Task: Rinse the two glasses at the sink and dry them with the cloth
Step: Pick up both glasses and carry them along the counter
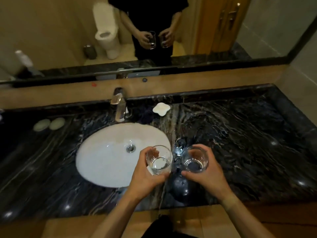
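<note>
My left hand [145,177] grips a clear glass [159,159] upright over the right rim of the white oval sink [106,158]. My right hand [204,174] grips a second clear glass [194,159] just to its right, above the dark marble counter [240,134]. The two glasses stand side by side, a small gap apart. A chrome faucet [120,105] rises behind the sink, and no water runs from it. I cannot see a cloth.
A white flower-shaped dish [161,109] sits right of the faucet. Two pale round soaps [48,124] lie on the counter at the left. A wide mirror [137,31] spans the wall behind and reflects a toilet and a wooden door.
</note>
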`<state>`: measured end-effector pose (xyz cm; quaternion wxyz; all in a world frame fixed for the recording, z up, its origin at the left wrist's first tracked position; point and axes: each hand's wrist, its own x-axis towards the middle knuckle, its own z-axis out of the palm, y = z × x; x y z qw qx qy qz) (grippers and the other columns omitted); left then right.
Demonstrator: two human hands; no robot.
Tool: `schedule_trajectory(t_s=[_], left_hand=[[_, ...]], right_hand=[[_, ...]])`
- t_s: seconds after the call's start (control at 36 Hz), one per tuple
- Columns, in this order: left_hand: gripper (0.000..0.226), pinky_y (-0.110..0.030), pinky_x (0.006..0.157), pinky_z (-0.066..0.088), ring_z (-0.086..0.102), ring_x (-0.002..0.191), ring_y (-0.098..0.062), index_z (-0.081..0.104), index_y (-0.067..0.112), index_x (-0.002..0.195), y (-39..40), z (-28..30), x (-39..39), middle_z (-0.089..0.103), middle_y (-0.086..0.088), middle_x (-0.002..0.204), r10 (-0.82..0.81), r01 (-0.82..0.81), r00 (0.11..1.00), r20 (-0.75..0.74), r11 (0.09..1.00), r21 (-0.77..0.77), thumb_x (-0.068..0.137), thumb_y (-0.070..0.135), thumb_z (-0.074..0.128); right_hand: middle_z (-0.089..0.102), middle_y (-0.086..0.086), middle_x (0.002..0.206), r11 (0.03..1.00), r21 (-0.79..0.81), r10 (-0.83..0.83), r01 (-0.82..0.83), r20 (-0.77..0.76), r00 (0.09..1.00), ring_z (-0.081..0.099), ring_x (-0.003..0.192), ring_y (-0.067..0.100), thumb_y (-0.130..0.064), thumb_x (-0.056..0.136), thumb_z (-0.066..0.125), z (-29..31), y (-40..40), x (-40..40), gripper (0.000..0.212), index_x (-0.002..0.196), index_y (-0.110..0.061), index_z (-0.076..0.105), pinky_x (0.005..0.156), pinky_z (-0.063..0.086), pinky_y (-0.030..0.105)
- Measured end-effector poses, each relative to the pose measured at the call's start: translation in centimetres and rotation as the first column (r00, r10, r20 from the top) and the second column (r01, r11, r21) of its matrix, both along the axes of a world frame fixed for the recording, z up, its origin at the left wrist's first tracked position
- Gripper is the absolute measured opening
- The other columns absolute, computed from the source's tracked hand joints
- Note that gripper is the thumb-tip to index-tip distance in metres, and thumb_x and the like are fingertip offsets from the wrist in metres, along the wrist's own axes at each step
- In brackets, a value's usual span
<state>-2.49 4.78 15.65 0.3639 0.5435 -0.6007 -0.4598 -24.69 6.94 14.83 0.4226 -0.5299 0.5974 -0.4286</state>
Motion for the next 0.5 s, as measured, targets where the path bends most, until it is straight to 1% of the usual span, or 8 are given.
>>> schedule_trajectory(t_s=[0.08,0.17,0.22,0.28,0.31,0.36,0.42,0.5], left_hand=[[0.077,-0.002,0.088,0.038,0.053,0.11,0.01,0.044,0.032,0.124,2.8,0.2,1.9,0.057,0.011,0.121,0.072,-0.072,0.997,0.017,0.997,-0.003,0.061,0.02,0.087],[0.079,-0.004,0.088,0.04,0.053,0.112,0.008,0.042,0.034,0.124,5.5,0.4,3.9,0.057,0.009,0.122,0.134,-0.135,0.991,0.022,0.991,0.017,0.062,0.016,0.088],[0.081,-0.007,0.09,0.042,0.054,0.112,0.006,0.043,0.034,0.126,7.2,0.6,5.2,0.057,0.01,0.122,0.185,-0.185,0.983,0.008,0.982,0.027,0.058,0.027,0.088],[0.084,-0.01,0.092,0.044,0.055,0.114,0.004,0.044,0.035,0.127,8.8,0.7,6.6,0.058,0.011,0.122,0.246,-0.246,0.969,-0.002,0.968,0.041,0.055,0.038,0.086],[0.084,-0.011,0.092,0.045,0.056,0.113,0.003,0.044,0.035,0.127,9.6,0.6,7.3,0.059,0.011,0.122,0.278,-0.277,0.961,-0.002,0.96,0.049,0.054,0.039,0.086],[0.084,-0.01,0.089,0.045,0.057,0.112,0.001,0.045,0.034,0.128,11.1,0.4,8.9,0.06,0.009,0.12,0.344,-0.344,0.939,0.0,0.938,0.051,0.055,0.033,0.087],[0.082,-0.008,0.086,0.044,0.057,0.11,0.001,0.045,0.032,0.128,12.5,0.3,10.4,0.061,0.008,0.118,0.408,-0.408,0.913,0.007,0.912,0.041,0.06,0.02,0.09],[0.081,-0.006,0.081,0.044,0.058,0.105,0.005,0.047,0.027,0.128,14.5,0.1,12.7,0.062,0.005,0.117,0.495,-0.495,0.869,0.007,0.868,0.027,0.063,0.006,0.091]], right_hand=[[0.066,-0.019,0.116,0.996,-0.012,0.086,-0.086,0.01,0.996,0.063,0.11,0.002,-0.015,0.056,0.095,0.0,1.0,1.9,0.084,0.121,-0.045,0.051,0.093,0.047,0.015],[0.065,-0.024,0.114,0.984,-0.026,0.174,-0.174,0.006,0.985,0.062,0.109,-0.001,-0.014,0.057,0.095,0.2,1.8,4.0,0.083,0.121,-0.043,0.05,0.09,0.045,0.01],[0.064,-0.023,0.114,0.972,-0.026,0.234,-0.234,0.003,0.972,0.061,0.112,0.001,-0.018,0.058,0.095,0.4,2.3,5.5,0.082,0.121,-0.045,0.049,0.093,0.046,0.014],[0.065,-0.017,0.117,0.955,-0.019,0.297,-0.297,0.013,0.955,0.06,0.115,0.004,-0.022,0.059,0.094,0.5,2.7,7.0,0.082,0.12,-0.049,0.048,0.097,0.047,0.021],[0.066,-0.013,0.118,0.945,-0.013,0.327,-0.326,0.017,0.945,0.06,0.115,0.006,-0.021,0.059,0.094,0.6,2.9,7.8,0.082,0.12,-0.05,0.048,0.097,0.048,0.024],[0.066,-0.012,0.118,0.924,-0.001,0.383,-0.383,0.014,0.924,0.061,0.114,0.005,-0.019,0.059,0.094,0.8,3.4,9.6,0.083,0.119,-0.051,0.047,0.095,0.049,0.022],[0.067,-0.014,0.116,0.9,0.009,0.436,-0.436,0.018,0.9,0.061,0.113,0.002,-0.024,0.057,0.095,0.8,3.8,11.4,0.083,0.12,-0.049,0.048,0.09,0.05,0.016],[0.066,-0.022,0.112,0.858,0.026,0.514,-0.514,0.007,0.858,0.061,0.112,0.002,-0.039,0.05,0.093,0.7,4.4,14.4,0.085,0.121,-0.049,0.047,0.092,0.05,0.02]])
